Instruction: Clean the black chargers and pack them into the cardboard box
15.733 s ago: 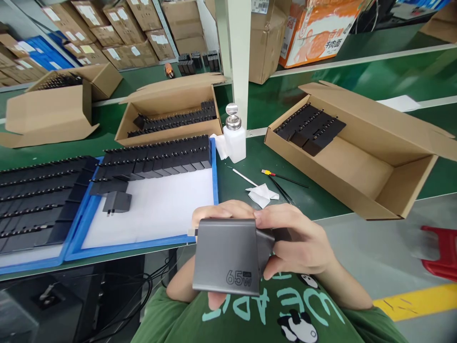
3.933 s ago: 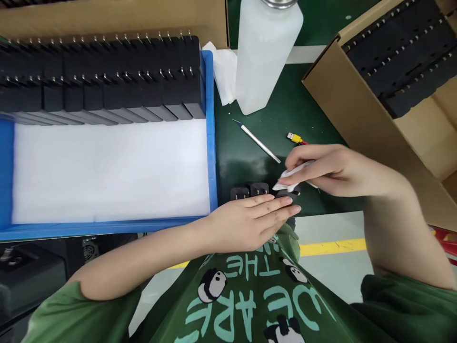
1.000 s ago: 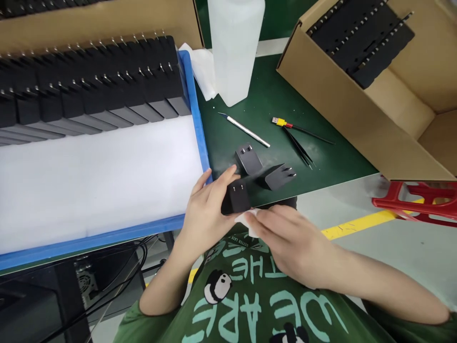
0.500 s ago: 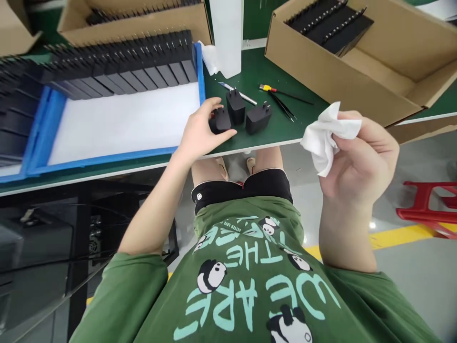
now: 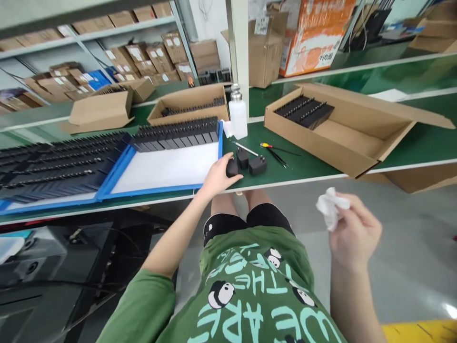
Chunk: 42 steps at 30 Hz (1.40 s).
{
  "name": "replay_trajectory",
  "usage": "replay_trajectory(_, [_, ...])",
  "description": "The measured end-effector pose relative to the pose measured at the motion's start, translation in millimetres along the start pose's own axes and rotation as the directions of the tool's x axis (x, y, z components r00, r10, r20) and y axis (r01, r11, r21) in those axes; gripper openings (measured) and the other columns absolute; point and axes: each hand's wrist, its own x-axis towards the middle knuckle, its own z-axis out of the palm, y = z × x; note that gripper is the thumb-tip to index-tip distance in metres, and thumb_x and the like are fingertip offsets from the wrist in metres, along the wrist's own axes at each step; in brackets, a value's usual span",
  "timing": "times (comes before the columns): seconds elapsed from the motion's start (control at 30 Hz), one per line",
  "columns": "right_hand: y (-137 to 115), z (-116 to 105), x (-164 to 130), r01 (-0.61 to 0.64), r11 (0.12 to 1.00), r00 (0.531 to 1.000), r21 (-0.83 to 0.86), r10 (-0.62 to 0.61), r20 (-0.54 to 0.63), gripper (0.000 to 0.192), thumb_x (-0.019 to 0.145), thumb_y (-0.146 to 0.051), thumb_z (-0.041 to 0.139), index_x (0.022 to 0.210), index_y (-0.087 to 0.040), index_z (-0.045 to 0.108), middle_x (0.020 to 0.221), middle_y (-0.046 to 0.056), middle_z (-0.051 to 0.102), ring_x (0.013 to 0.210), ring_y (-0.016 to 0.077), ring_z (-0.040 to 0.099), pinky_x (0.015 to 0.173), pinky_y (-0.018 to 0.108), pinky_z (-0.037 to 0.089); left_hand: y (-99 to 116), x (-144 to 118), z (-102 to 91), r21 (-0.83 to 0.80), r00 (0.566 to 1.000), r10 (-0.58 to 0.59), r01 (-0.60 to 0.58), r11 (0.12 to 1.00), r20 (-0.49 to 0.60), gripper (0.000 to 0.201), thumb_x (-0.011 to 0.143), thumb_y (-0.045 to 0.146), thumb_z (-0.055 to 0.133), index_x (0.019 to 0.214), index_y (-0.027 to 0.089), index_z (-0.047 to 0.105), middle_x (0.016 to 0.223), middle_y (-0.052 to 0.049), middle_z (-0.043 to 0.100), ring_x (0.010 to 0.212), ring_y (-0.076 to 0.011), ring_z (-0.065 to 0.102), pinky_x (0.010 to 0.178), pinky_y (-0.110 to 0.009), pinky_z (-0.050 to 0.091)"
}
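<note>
On our green bench (image 5: 307, 166), left hand (image 5: 216, 177) now closes around one black charger (image 5: 232, 167) (two others beside); right hand (image 5: 353, 233) has pulled back, pinching the white wipe (image 5: 330, 209), so wiping seems finished

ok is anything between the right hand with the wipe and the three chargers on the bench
Nothing visible. The right hand holds the wipe off the bench; the left hand grips one charger from the far side.

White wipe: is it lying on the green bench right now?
No, the white wipe is crumpled in the right hand, held off the bench edge above the floor.
</note>
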Motion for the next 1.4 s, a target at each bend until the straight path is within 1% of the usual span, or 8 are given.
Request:
replay_trajectory(0.13, [35,24,-14,-0.127,0.985,0.97,-0.114,0.147,0.194,0.018,0.081,-0.019,0.068,0.092,-0.026,0.081,0.091,0.004,0.068,0.079,0.0168,0.062,0.062,0.029,0.044,0,3,-3.7,-0.007,0.999,-0.033,0.033,0.999,0.025,0.096,0.076,0.043,0.079,0.152,0.015,0.028,0.152,-0.022,0.044,0.14,-0.0364,0.047,0.116,-0.053,0.04])
replay_trajectory(0.27, [41,57,-6,-0.108,0.968,0.913,-0.228,0.187,0.363,0.021,0.087,-0.024,0.064,0.098,-0.028,0.081,0.094,0.005,0.067,0.085,0.0186,0.064,0.069,0.031,0.049,3,22,-4.3,-0.049,0.995,-0.012,0.017,0.999,0.103,0.111,0.07,0.049,0.083,0.156,0.018,0.021,0.162,-0.021,0.029,0.151,-0.0381,0.029,0.122,-0.053,0.032])
replay_trajectory(0.43, [49,88,13,0.057,0.96,0.858,-0.273,0.093,0.505,0.024,0.088,-0.024,0.059,0.099,-0.03,0.08,0.092,0.005,0.068,0.114,0.0248,0.063,0.095,0.039,0.052,4,47,1.5,-0.127,0.985,0.006,0.016,0.992,0.173,0.103,0.072,0.045,0.082,0.153,0.017,0.026,0.15,-0.022,0.046,0.139,-0.0357,0.049,0.113,-0.051,0.044])
replay_trajectory(0.57, [68,105,26,0.194,0.93,0.826,-0.311,0.016,0.563,0.027,0.09,-0.022,0.053,0.097,-0.027,0.079,0.086,0.006,0.068,0.111,0.0254,0.066,0.089,0.04,0.055,5,47,-1.6,-0.174,0.983,0.024,0.008,0.985,0.18,0.09,0.075,0.034,0.078,0.15,0.021,0.029,0.129,-0.014,0.064,0.12,-0.0303,0.064,0.103,-0.047,0.052])
replay_trajectory(0.8, [61,125,44,0.481,0.77,0.769,-0.419,-0.141,0.624,0.031,0.093,-0.014,0.049,0.106,-0.025,0.075,0.094,0.007,0.065,0.098,0.0219,0.063,0.085,0.038,0.052,13,19,-6.2,-0.22,0.981,0.015,0.028,0.975,0.193,0.082,0.076,0.029,0.078,0.145,0.025,0.033,0.127,-0.01,0.066,0.12,-0.03,0.064,0.101,-0.046,0.053])
replay_trajectory(0.9, [50,142,39,0.636,0.648,0.647,-0.419,-0.151,0.748,0.033,0.09,-0.009,0.054,0.112,-0.025,0.073,0.095,0.006,0.069,0.098,0.0223,0.06,0.089,0.039,0.044,14,14,-2.8,-0.229,0.985,-0.041,0.079,0.97,0.165,0.078,0.079,0.026,0.072,0.146,0.024,0.031,0.124,-0.011,0.067,0.12,-0.03,0.063,0.101,-0.048,0.052])
replay_trajectory(1.1, [29,151,27,0.902,0.314,0.332,-0.298,-0.059,0.942,0.039,0.088,-0.001,0.054,0.125,-0.009,0.064,0.089,0.007,0.073,0.085,0.0218,0.054,0.069,0.037,0.032,15,15,-2.6,-0.23,0.985,-0.066,0.102,0.968,0.16,0.075,0.081,0.023,0.068,0.146,0.024,0.03,0.126,-0.01,0.068,0.119,-0.0279,0.065,0.111,-0.054,0.047])
replay_trajectory(1.4, [22,155,26,0.88,0.328,0.353,-0.344,0.034,0.935,0.058,0.084,0.005,0.053,0.141,-0.004,0.051,0.087,0.009,0.073,0.077,0.0221,0.051,0.069,0.037,0.036,16,15,-6.4,-0.196,0.987,-0.045,0.075,0.978,0.155,0.076,0.086,0.027,0.067,0.15,0.023,0.025,0.126,-0.009,0.07,0.119,-0.0258,0.067,0.115,-0.051,0.045])
